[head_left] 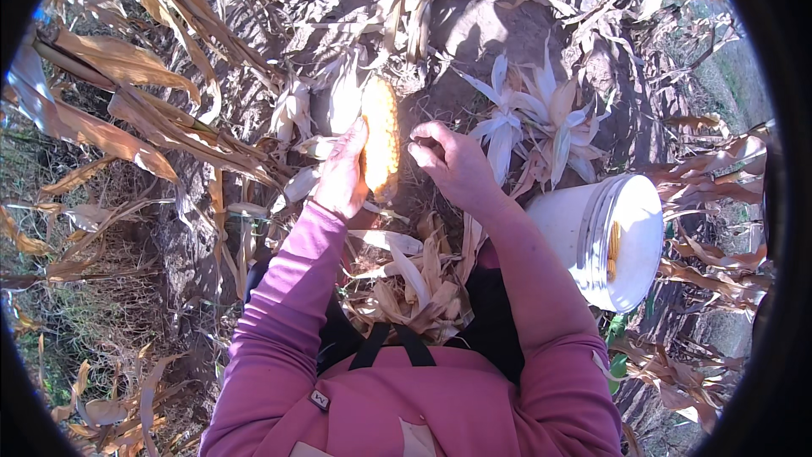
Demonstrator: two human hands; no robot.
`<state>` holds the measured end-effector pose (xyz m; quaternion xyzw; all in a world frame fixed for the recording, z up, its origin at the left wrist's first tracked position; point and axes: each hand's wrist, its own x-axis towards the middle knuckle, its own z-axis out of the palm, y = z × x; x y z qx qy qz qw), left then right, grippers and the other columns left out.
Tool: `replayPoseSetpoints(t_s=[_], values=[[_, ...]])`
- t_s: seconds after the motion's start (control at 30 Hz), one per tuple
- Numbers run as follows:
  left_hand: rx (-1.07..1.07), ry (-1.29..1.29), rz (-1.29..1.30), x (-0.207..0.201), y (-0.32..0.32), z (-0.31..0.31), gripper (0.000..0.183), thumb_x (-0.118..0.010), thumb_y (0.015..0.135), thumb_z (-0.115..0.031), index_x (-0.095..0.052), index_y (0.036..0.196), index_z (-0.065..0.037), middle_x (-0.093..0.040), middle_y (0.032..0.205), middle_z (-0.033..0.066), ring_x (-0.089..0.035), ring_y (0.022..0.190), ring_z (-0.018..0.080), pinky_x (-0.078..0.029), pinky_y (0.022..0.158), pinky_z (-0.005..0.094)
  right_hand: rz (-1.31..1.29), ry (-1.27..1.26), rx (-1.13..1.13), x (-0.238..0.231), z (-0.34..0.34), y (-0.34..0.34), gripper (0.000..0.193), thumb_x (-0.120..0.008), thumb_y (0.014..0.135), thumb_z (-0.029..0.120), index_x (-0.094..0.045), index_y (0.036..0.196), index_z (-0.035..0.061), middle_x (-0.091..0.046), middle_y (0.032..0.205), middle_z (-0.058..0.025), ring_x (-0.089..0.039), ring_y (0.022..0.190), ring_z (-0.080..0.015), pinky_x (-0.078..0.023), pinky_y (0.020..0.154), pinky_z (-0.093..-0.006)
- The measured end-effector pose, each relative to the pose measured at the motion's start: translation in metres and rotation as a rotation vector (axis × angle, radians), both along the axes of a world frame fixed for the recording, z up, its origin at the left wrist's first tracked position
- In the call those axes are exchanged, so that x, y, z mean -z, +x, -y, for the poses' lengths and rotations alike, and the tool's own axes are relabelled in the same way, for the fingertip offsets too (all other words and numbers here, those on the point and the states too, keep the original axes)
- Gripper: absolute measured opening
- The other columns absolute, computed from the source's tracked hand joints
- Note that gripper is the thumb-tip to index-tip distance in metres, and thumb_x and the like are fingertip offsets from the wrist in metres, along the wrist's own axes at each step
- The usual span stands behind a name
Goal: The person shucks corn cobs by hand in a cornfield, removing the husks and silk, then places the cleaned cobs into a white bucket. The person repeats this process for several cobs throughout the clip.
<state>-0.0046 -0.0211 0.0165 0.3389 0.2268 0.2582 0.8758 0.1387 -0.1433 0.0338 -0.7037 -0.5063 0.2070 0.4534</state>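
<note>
My left hand (342,171) is closed around the side of a bare yellow corn cob (381,135), which stands lengthwise in front of me with its kernels lit by the sun. Just to the cob's right, and apart from it, is my right hand (452,161). Its fingers are curled in toward the thumb; whatever they may pinch is too small to make out. Pale dry husks (423,283) lie in a heap between my legs, below both hands.
A white plastic bucket (562,220) lies tipped at my right, its mouth facing right, with a yellow corn cob (613,250) inside. Peeled-back husks (550,118) spread on the soil beyond it. Dry corn stalks (194,131) lean in from the left, and another stalk (414,13) stands ahead.
</note>
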Motion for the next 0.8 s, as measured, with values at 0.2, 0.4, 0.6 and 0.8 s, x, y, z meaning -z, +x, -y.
replayPoseSetpoints(t_s=[0.2,0.4,0.6,0.8], values=[[-0.062,0.148,-0.007,0.020,0.007,0.001,0.038,-0.050,0.096,-0.023,-0.046,0.128,-0.003,-0.057,0.119,0.0070,-0.056,0.107,0.0152,-0.044,0.094,0.0295,-0.057,-0.010,-0.038,0.000,0.000,-0.007,0.026,-0.057,0.087,0.024,-0.057,0.095,-0.0012,-0.063,0.076,-0.0194,-0.062,0.073,-0.0359,-0.048,0.066,-0.0407],[0.056,0.430,-0.016,0.010,0.008,0.006,0.042,-0.051,0.096,-0.023,-0.042,0.132,-0.002,-0.054,0.120,0.0048,-0.051,0.108,0.0108,-0.041,0.094,0.0254,-0.032,-0.042,-0.032,0.003,0.000,-0.007,0.022,-0.055,0.086,0.020,-0.059,0.091,-0.0005,-0.062,0.077,-0.0199,-0.061,0.073,-0.0373,-0.047,0.065,-0.0419],[0.074,0.540,-0.045,0.013,0.010,0.005,0.048,-0.051,0.096,-0.027,-0.039,0.134,-0.002,-0.052,0.120,0.0048,-0.048,0.107,0.0102,-0.039,0.093,0.0242,-0.045,-0.017,-0.040,0.004,0.001,-0.007,0.020,-0.055,0.086,0.018,-0.059,0.090,-0.0007,-0.063,0.079,-0.0199,-0.061,0.074,-0.0378,-0.047,0.065,-0.0428],[0.092,0.648,-0.063,0.023,0.012,0.002,0.049,-0.053,0.095,-0.026,-0.038,0.135,-0.002,-0.053,0.122,0.0053,-0.049,0.110,0.0114,-0.038,0.095,0.0255,0.089,0.032,-0.021,0.010,0.001,-0.008,0.020,-0.055,0.084,0.018,-0.059,0.089,-0.0003,-0.062,0.077,-0.0201,-0.060,0.072,-0.0389,-0.047,0.065,-0.0448]])
